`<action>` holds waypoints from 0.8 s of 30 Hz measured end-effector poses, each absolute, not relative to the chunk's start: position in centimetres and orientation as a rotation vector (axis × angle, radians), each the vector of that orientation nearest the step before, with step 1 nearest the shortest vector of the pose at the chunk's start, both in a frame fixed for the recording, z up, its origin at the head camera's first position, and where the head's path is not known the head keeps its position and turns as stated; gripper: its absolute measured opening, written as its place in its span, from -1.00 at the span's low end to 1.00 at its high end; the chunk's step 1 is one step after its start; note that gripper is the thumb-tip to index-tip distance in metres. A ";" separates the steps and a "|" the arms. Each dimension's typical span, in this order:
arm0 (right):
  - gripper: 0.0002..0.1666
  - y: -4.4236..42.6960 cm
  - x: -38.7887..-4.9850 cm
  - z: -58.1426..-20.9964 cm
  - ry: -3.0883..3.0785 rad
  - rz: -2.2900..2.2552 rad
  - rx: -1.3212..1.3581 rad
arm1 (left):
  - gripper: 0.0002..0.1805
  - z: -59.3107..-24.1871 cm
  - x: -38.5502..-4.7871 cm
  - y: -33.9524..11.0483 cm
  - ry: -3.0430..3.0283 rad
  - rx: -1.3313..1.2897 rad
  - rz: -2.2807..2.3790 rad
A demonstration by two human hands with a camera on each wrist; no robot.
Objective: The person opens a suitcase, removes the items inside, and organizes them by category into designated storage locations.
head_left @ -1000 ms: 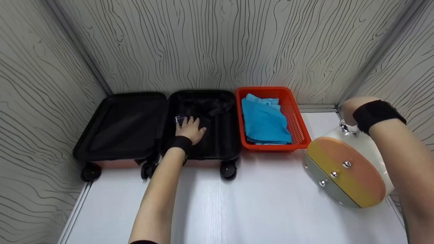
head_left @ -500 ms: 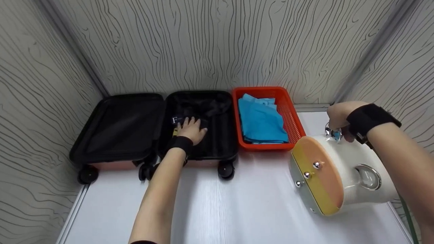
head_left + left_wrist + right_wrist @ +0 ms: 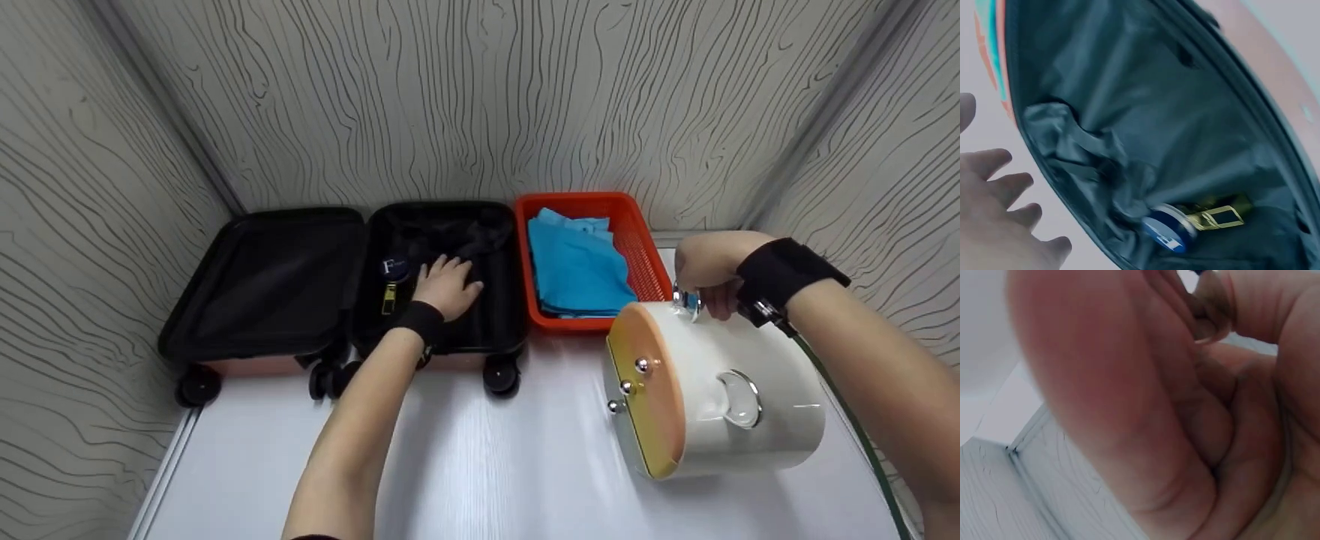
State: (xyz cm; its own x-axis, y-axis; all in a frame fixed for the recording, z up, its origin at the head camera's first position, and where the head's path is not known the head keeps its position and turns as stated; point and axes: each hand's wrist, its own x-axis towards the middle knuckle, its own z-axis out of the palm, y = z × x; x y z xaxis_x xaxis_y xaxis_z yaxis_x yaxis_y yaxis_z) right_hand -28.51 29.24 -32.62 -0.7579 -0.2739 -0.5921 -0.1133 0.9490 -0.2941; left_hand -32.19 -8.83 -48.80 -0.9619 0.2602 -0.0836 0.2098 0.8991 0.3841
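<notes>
My left hand (image 3: 448, 289) hovers over the right half of an open black-lined suitcase (image 3: 487, 330), fingers spread, holding nothing. Inside lie a round blue container (image 3: 1167, 229) with a white "F" and a small yellow-and-black packet (image 3: 1221, 216); dark crumpled fabric (image 3: 480, 236) sits at the back. My right hand (image 3: 716, 271) has its fingers curled round the chrome handle (image 3: 686, 301) on top of a white storage box (image 3: 780, 420) with orange, yellow and grey drawer fronts. Curled fingers fill the right wrist view, and the handle is hidden there.
Between suitcase and box, at the back, stands a red basket (image 3: 656, 277) with folded blue cloth (image 3: 577, 262). The suitcase's other half (image 3: 277, 277) lies open on the left. Black wheels (image 3: 500, 375) jut from its front. Patterned walls enclose the white table (image 3: 480, 465).
The storage box has come left with my right hand and turned, so more of its white side shows. My left hand has shifted slightly right, uncovering the blue container and the yellow packet.
</notes>
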 end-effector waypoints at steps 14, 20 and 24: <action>-0.75 27.9 -28.7 -33.2 2.428 -0.362 -0.272 | -0.66 -47.3 -24.2 4.2 2.675 1.193 0.798; -0.72 27.4 -28.6 -33.3 2.437 -0.393 -0.285 | -0.68 -47.7 -23.2 5.4 2.660 1.167 0.796; -0.65 27.7 -28.4 -33.1 2.401 -0.421 -0.301 | -0.66 -47.9 -23.1 5.5 2.629 1.160 0.840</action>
State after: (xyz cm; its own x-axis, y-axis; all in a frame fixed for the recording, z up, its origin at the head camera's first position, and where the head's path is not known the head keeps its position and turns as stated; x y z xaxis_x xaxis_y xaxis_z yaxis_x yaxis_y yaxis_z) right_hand -28.44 27.73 -33.06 -0.7478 -0.3210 -0.5811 -0.1041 0.9212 -0.3750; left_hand -23.08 5.52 -47.88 -0.6905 0.7181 0.0868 0.6353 0.5446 0.5475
